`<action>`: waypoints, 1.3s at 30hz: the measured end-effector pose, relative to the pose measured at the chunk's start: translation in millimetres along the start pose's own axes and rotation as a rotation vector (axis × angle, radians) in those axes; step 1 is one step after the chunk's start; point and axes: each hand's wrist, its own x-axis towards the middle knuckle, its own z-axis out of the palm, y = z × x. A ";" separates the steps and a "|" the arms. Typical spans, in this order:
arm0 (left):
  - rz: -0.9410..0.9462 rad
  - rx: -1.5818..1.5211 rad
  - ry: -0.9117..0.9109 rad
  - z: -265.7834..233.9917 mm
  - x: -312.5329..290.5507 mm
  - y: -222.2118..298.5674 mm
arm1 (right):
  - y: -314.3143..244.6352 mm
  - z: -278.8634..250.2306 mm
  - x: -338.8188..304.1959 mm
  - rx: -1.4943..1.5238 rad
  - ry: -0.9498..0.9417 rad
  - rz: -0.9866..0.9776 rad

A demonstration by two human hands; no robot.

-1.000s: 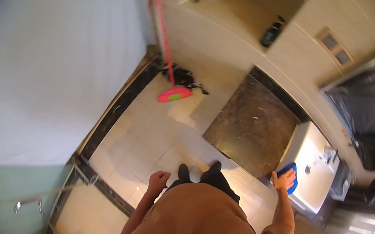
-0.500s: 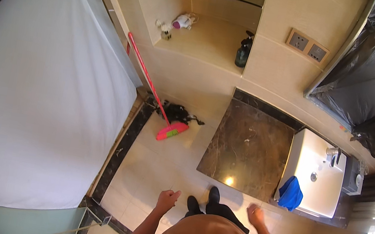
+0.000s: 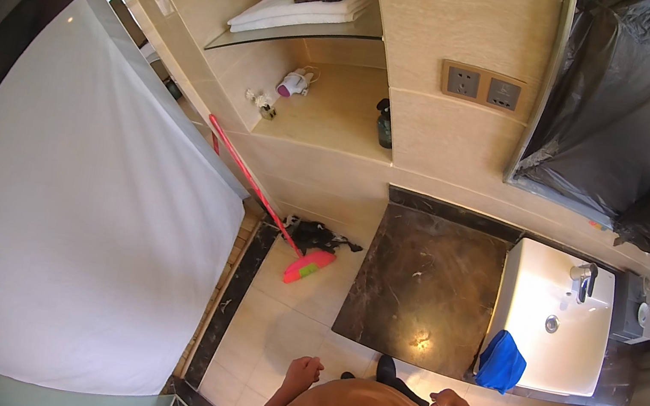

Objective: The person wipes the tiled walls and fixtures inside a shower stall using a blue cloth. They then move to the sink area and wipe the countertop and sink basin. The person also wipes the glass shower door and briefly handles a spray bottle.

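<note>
My left hand hangs over the tiled floor with its fingers curled closed and nothing seen in them. My right hand is just in front of the counter's front edge, its fingers loosely apart and holding nothing. Nearest to it is the dark marble counter. A blue cloth drapes over the front left corner of the white sink. Neither hand touches these. Beyond my left hand, a broom with a pink-red head leans against the wall niche.
A crumpled black heap lies on the floor behind the broom head. A white sheet covers the left side. Shelves hold folded white towels, a hair dryer and a dark pump bottle. Black plastic covers a wall panel.
My view has shifted, and I have moved nearer the counter. My right hand has loosened from a closed shape to fingers apart. The broom and cloth stay put.
</note>
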 end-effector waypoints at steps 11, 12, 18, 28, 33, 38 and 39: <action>0.088 0.277 0.034 14.0 22.5 27.6 | -56.3 0.7 8.9 0.011 -0.105 -0.128; 0.093 0.275 0.034 13.8 25.4 34.5 | -52.3 1.7 10.8 0.015 -0.120 -0.134; 0.211 0.302 0.052 -1.5 83.8 85.4 | -25.7 8.0 8.1 0.217 -0.011 -0.040; 0.678 0.408 -0.039 -50.0 228.7 256.2 | -69.2 83.4 5.6 0.686 0.098 0.003; 0.879 0.500 -0.103 -61.8 278.0 336.1 | -104.7 158.5 28.9 0.271 0.457 -0.302; 0.803 0.366 -0.279 -50.2 298.4 341.5 | -86.6 213.9 31.6 0.267 0.523 -0.259; 0.755 0.393 -0.320 -56.4 302.4 330.9 | -98.1 221.1 13.3 0.144 0.580 -0.375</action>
